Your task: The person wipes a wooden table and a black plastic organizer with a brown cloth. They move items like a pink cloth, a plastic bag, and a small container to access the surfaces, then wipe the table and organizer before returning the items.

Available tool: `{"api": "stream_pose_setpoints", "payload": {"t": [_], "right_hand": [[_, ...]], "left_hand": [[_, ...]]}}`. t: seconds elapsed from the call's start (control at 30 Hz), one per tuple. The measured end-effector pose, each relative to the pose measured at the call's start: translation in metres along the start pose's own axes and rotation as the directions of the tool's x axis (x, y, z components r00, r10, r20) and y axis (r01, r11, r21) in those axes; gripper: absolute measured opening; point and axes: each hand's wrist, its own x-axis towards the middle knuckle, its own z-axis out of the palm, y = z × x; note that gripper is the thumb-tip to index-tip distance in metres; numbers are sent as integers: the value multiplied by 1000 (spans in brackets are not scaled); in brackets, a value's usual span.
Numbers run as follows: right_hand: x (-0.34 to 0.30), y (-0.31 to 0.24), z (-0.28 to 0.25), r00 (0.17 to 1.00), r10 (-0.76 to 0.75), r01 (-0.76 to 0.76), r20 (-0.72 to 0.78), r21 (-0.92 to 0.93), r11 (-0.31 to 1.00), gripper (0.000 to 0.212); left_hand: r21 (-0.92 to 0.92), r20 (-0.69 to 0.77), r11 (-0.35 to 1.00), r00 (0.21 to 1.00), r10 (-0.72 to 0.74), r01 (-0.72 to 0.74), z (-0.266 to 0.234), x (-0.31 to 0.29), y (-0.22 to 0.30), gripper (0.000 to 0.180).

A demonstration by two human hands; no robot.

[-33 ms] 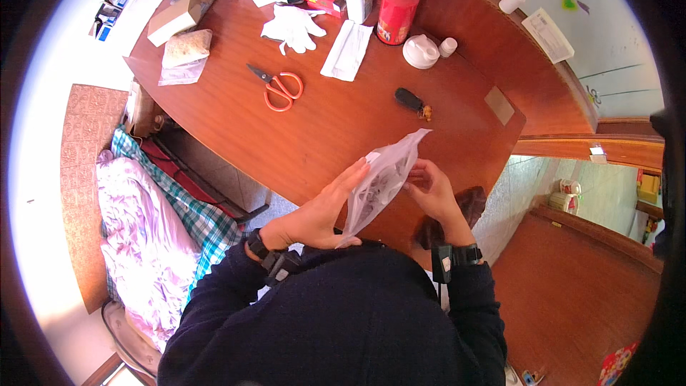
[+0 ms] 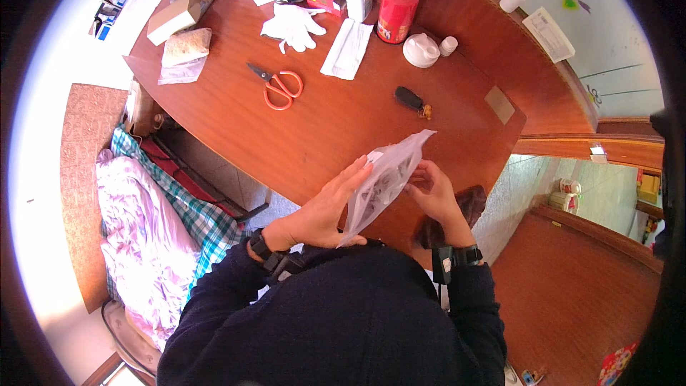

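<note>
Holding a thin, see-through bag [image 2: 384, 184] in the left hand [image 2: 316, 211], with the thumb near the bottom and the fingers up along the side. Having the right hand [image 2: 434, 196] curled close to the bag's other side, but not showing clearly enough to tell about any pinching. Holding the bag slanted in front of the body [image 2: 336, 314], over the near part of the brown table [image 2: 321, 139]. Seeing orange-handled scissors [image 2: 269, 79], a small black thing [image 2: 409, 98] and a white glove [image 2: 293, 26] lying farther back.
</note>
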Motion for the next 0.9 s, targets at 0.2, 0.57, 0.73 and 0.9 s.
{"api": "stream_pose_setpoints", "payload": {"t": [0.2, 0.57, 0.73, 0.9], "right_hand": [[-13, 11, -7, 999, 21, -18, -35, 87, 996, 44], [-3, -10, -5, 982, -172, 170, -73, -38, 985, 62], [8, -9, -13, 982, -189, 189, 16, -81, 979, 58], [30, 28, -69, 980, -175, 163, -92, -129, 978, 54]], "left_hand": [[-32, -87, 999, 996, 13, -16, 20, 14, 1, 99], [-14, -148, 999, 988, -39, 38, 22, 22, 0, 87], [7, -309, 998, 950, -50, 55, 18, 27, -2, 53], [-299, -437, 941, 853, -284, 159, 3, 27, -10, 32]]}}
